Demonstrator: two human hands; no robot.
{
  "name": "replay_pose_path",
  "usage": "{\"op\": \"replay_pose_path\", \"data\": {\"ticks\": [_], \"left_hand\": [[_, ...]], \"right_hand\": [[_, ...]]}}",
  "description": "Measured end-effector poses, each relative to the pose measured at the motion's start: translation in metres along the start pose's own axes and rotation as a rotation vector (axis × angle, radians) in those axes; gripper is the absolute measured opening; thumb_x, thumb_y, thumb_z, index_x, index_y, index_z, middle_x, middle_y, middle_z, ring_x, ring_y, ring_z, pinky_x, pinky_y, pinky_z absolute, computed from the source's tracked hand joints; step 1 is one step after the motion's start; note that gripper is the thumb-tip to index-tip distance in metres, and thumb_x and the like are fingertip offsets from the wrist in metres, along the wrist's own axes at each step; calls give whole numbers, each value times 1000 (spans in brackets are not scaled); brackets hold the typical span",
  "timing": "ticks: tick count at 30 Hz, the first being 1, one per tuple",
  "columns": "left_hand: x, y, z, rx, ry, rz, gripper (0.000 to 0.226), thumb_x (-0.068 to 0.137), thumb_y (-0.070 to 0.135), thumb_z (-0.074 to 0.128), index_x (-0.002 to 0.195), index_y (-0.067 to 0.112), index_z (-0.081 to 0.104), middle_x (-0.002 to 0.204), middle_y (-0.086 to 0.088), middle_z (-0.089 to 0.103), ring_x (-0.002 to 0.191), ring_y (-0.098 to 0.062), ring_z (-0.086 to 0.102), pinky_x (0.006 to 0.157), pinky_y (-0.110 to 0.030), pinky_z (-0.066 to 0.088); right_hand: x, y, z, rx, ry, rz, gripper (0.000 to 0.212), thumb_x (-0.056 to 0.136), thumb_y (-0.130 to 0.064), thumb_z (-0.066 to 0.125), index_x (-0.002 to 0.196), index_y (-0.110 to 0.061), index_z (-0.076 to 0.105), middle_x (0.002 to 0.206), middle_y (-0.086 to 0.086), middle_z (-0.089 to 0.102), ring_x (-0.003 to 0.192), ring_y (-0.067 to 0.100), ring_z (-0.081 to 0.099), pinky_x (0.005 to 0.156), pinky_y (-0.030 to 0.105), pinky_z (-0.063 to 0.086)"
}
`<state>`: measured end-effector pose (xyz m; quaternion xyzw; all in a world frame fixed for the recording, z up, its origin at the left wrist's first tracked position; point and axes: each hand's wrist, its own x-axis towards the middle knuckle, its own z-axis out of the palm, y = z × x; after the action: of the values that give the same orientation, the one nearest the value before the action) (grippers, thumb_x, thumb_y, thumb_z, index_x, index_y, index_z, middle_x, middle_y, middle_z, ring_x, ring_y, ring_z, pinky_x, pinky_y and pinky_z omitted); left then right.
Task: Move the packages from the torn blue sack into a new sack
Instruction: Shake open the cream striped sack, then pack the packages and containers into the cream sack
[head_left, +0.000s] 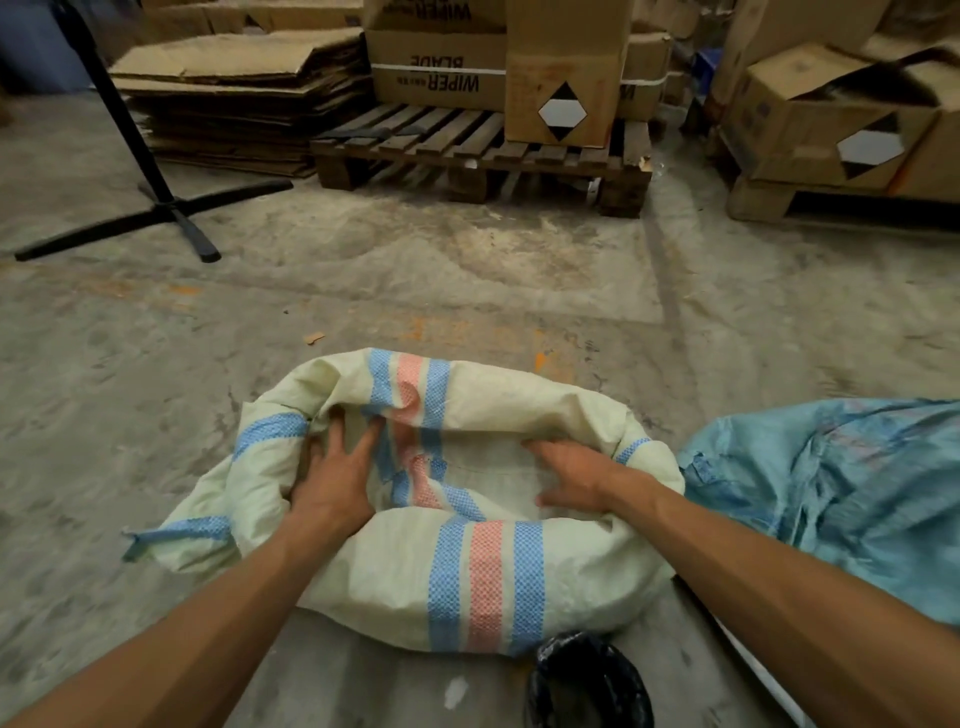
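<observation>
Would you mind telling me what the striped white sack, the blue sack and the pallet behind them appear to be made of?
The striped white sack looks like woven plastic, probably polypropylene: a fine grid weave, matte, with stiff creases. The blue sack seems the same woven plastic, thinner and crumpled, with a frayed edge. The pallet is rough, dark, unfinished wood, with slats and blocks showing.

The single head view looks forward and down from close above the sack (483, 566), across the floor (467, 270) towards a pallet (483, 150).

Ahead of me a wooden pallet (483, 150) carries cardboard boxes (563, 67); flattened cardboard (239, 98) and a black stand (156, 208) sit left.
</observation>
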<state>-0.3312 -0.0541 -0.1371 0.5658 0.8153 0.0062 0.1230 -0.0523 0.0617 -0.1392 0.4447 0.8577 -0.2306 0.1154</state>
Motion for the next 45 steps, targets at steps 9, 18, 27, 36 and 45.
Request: {"op": "replay_pose_path", "data": {"ticks": [9, 18, 27, 36, 45], "left_hand": [[-23, 39, -39, -286, 185, 236, 27, 88, 28, 66, 113, 21, 70, 109, 2, 70, 97, -16, 64, 86, -31, 51], [-116, 144, -83, -332, 19, 654, 11, 88, 23, 66, 96, 21, 72, 90, 4, 70, 82, -11, 65, 72, -21, 45], [-209, 244, -79, -68, -355, 932, 20, 84, 27, 71, 102, 19, 71, 90, 7, 68, 84, -11, 62, 74, -19, 47], [-245, 284, -20, 577, -691, 744, 86, 77, 41, 79, 146, 9, 39, 146, -9, 47, 129, -27, 49, 105, -33, 41], [-250, 296, 23, 655, -728, 691, 107, 73, 32, 84, 154, 16, 15, 153, -9, 36, 136, -24, 41, 109, -33, 36]], "right_hand": [[-53, -10, -47, 188, 640, -259, 22, 87, -8, 56, 94, -20, 74, 76, -5, 67, 62, 11, 57, 67, 26, 47], [-170, 5, -51, 56, 480, -230, 23, 86, -10, 51, 102, -22, 61, 61, -15, 49, 54, -2, 48, 60, 23, 37], [-306, 44, -23, 17, -11, -69, 23, 85, -18, 62, 106, -16, 52, 82, -6, 58, 69, 12, 52, 64, 22, 38], [-370, 66, 34, 13, -320, 108, 71, 75, -55, 76, 128, -17, 48, 118, 3, 58, 103, 23, 55, 80, 28, 40], [-380, 78, 81, 388, -151, 125, 54, 76, -38, 81, 114, -16, 49, 111, 4, 61, 99, 19, 58, 81, 28, 48]]}}
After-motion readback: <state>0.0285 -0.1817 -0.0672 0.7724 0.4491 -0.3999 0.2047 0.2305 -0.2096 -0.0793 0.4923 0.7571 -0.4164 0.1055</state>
